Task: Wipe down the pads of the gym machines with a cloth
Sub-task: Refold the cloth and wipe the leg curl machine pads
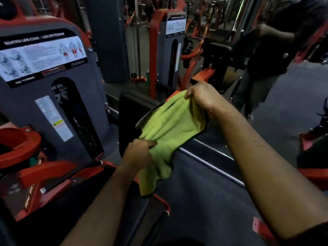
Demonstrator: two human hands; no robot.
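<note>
A yellow-green cloth (168, 126) with a dark hem is stretched between both hands in the middle of the view. My left hand (136, 153) pinches its near lower part. My right hand (202, 98) grips its far upper corner. Behind and under the cloth stands a black upright pad (131, 107) of a red and grey seated leg curl machine; the cloth hides the pad's right side. Whether the cloth touches the pad I cannot tell.
The machine's grey weight-stack cover (53, 96) with an instruction placard stands at left, with red frame parts (32, 181) below. A second similar machine (170, 50) stands behind. A person in dark clothes (269, 55) stands at the right on the dark floor (209, 189).
</note>
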